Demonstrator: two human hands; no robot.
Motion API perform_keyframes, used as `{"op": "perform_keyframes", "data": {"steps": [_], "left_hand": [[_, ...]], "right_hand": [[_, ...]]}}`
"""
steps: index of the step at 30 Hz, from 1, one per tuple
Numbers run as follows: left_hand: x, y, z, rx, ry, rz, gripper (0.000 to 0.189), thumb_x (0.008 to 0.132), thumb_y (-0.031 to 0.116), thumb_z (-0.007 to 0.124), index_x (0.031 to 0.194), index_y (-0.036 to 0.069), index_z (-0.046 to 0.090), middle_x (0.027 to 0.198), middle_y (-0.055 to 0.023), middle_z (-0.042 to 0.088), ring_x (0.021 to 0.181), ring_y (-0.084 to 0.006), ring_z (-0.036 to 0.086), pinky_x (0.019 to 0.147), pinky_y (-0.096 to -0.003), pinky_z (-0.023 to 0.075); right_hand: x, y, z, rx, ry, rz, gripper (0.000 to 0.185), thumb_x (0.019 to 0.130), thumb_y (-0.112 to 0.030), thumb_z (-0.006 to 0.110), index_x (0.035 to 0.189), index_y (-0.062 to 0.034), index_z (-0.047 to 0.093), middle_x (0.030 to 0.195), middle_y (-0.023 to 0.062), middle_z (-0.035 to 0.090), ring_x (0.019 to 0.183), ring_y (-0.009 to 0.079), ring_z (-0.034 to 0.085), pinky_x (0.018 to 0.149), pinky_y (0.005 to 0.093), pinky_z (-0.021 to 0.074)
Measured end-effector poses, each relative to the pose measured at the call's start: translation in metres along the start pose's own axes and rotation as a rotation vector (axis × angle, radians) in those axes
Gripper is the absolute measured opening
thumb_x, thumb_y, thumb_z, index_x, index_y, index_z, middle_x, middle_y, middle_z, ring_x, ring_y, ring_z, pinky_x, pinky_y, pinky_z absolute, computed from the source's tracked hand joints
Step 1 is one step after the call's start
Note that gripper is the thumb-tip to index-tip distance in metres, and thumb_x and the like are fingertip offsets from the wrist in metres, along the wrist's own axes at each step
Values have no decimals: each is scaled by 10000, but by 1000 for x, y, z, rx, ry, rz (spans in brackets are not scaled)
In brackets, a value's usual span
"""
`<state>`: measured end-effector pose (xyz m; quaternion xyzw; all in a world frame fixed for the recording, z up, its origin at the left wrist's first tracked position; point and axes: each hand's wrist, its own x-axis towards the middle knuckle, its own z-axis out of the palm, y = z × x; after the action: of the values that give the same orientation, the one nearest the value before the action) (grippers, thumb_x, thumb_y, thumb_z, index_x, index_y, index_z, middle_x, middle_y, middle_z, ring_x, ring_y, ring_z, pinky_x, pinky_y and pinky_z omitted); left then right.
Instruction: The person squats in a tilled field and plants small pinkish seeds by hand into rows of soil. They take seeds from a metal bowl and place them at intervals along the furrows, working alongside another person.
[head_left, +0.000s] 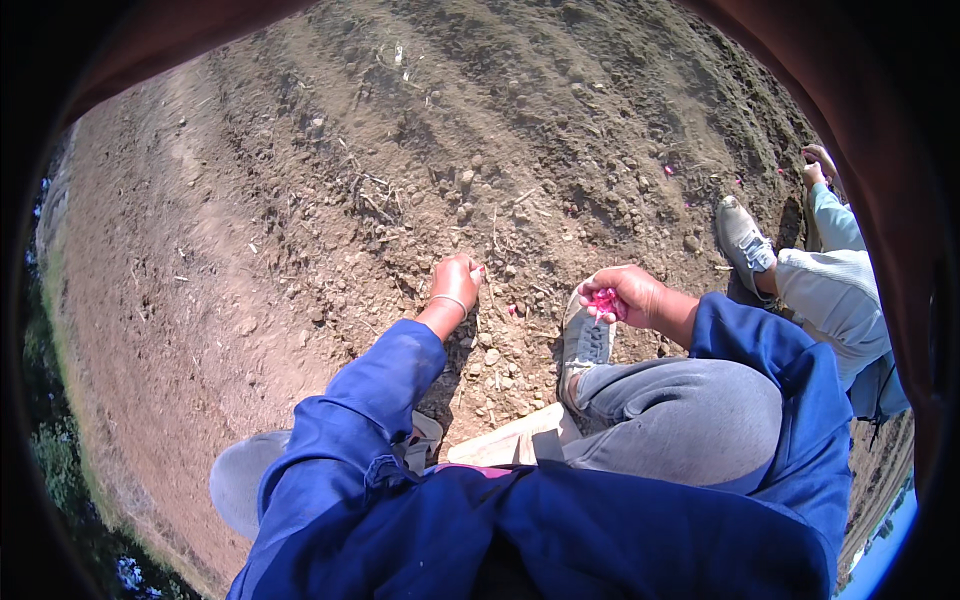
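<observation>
My left hand (453, 286), with a pale band at the wrist, is just above or touching the cloddy soil (390, 300). Its fingers are pinched together, and a speck of pinkish red shows at the tips. Palm up over my right shoe (589, 341), my right hand (634, 296) cups a small heap of bright pink pieces (607, 302) that look like coated seeds or cloves. One loose pink piece (512, 309) lies on the ground between my hands.
Beside me on the right, another person's shoe (745, 234), pale trouser leg (836, 300) and hand (814, 174) show. Pink pieces (668, 170) dot the soil near them. A cream sack or cloth (510, 439) lies between my legs. Furrows (525, 75) run across the field.
</observation>
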<state>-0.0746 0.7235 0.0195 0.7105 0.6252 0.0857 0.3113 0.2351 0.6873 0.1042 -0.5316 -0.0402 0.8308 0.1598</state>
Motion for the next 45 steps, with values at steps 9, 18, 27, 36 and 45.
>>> {"op": "perform_keyframes", "data": {"steps": [9,18,27,36,45], "left_hand": [[12,5,4,-380,-218,-286,194,868,128,683,762,1,583,662,-98,656,508,-120,630,429,-279,489],[16,0,16,15,-26,-136,156,766,123,722,738,-8,642,691,-172,665,602,-280,666,567,-361,540],[32,27,27,312,-81,-151,95,746,85,643,774,13,699,785,-224,672,765,-387,675,746,-433,551],[35,42,10,365,-259,-171,89,812,86,627,848,43,696,919,-208,675,828,-368,666,730,-438,541],[-43,93,-15,-1114,-457,-445,207,882,98,670,1057,2,615,1035,-111,671,727,-135,656,610,-265,558]], "right_hand": [[14,4,-1,36,-26,61,189,902,-134,543,973,25,618,829,114,683,635,179,671,450,271,494],[33,4,15,88,-61,106,158,894,-104,551,947,38,598,787,128,664,614,204,651,393,279,447],[45,6,5,173,-122,146,239,914,-152,547,1043,46,589,903,159,677,760,272,688,543,333,566],[48,3,10,403,-279,142,351,930,-189,538,1167,70,541,1132,249,614,1045,411,623,888,511,547],[57,15,13,478,-304,21,317,921,-169,537,1131,65,574,1202,250,591,1098,359,608,938,480,527]]}}
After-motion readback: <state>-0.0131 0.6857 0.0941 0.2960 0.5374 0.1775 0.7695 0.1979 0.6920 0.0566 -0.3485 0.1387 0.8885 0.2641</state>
